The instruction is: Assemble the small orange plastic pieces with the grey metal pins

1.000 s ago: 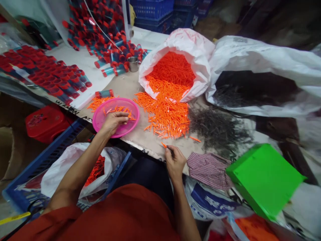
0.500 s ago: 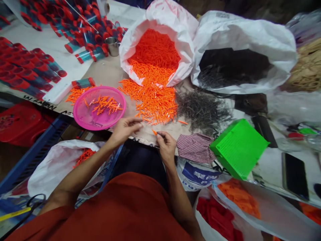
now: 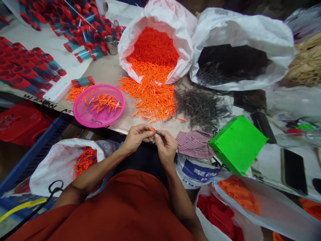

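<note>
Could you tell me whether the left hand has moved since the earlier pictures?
Yes, the left hand has moved off the round pink plastic basket, to its right.

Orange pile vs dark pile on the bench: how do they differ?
The orange pile is bright orange; the dark pile is grey-black. The orange pile is dense, while the dark pile is thinner and wispier. The orange pile runs out of the mouth of a white sack; the dark pile lies in front of a second white sack. Both are loose heaps of small thin pieces on the bench top.
</note>
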A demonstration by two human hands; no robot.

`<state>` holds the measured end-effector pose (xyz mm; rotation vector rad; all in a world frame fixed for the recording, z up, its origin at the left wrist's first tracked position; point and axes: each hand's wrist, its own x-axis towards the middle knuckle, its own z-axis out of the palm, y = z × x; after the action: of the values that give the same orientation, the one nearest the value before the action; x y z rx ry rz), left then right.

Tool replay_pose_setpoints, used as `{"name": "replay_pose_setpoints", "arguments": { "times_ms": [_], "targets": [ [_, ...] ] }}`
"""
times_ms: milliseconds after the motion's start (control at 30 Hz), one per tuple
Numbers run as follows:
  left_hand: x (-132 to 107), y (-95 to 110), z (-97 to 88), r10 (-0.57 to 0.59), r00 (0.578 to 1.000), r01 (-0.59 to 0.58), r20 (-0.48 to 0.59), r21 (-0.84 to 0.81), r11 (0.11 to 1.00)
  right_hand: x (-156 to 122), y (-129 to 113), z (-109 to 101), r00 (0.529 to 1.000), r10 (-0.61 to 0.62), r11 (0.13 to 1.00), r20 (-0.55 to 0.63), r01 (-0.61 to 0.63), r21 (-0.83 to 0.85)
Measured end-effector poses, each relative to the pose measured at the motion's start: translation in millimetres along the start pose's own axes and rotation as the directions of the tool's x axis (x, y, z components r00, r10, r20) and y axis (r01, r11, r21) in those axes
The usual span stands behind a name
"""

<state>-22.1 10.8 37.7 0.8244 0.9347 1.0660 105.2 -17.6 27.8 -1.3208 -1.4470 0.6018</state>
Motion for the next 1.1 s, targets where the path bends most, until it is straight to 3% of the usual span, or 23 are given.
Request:
{"name": "replay_pose_setpoints", "arguments": {
  "times_ms": [400,600,833,1000,1100],
  "targets": [
    [-4,-9,0.3,0.071,0.997,-0.073,-0.038,-0.045,0.996,-3,-7,6,0.967,-0.235,0.958,-0.093,0.215,-0.189],
    [-5,-8,-1.1,0.076,0.997,-0.077,-0.031,-0.014,0.997,-3,-14,6,0.985,-0.132,0.987,-0.114,0.12,-0.107],
    [-9,-3,1.4,0.194,0.981,-0.191,-0.011,0.11,0.975,-3,-21,6,0.986,-0.082,0.997,-0.146,0.08,-0.025],
    [-10,5,2.4,0.241,0.97,-0.235,-0.001,0.224,0.946,-2,-20,3,0.994,-0.006,1.0,-0.11,0.009,0.028],
    [-6,3,2.9,0.217,0.976,-0.217,0.014,0.165,0.962,2,-17,0,0.998,0.013,0.996,-0.069,-0.006,0.09]
  ]
}}
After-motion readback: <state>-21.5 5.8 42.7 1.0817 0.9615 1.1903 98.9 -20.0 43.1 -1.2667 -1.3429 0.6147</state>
